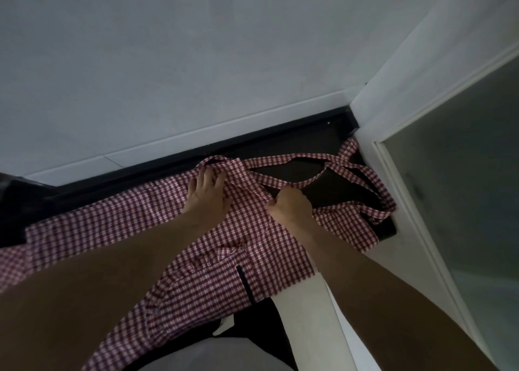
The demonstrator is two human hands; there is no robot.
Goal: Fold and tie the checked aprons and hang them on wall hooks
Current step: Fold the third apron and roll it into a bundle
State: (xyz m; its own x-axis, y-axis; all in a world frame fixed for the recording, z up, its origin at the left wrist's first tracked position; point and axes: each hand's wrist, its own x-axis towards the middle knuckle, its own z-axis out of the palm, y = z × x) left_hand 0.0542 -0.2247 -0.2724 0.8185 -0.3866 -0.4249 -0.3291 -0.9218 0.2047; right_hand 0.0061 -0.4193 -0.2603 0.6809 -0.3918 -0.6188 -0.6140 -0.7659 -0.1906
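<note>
The checked apron [196, 244] is lying spread on the dark desk [309, 171], its long axis running from the near left edge toward the far right corner, where its ties [351, 168] are trailing in loose loops. Some of the cloth is hanging over the desk's near edge. The left hand [207, 193] is lying with its fingers spread and straight on the apron's far edge, pressing the fabric down. The right hand [290, 205], just right of it on the apron, is clenching a gathered bunch of cloth where a tie leaves it. The ties are stretching away from the right hand, so that hand is nearer for drawing them in. A white wall [196, 61] is rising behind the apron.
</note>
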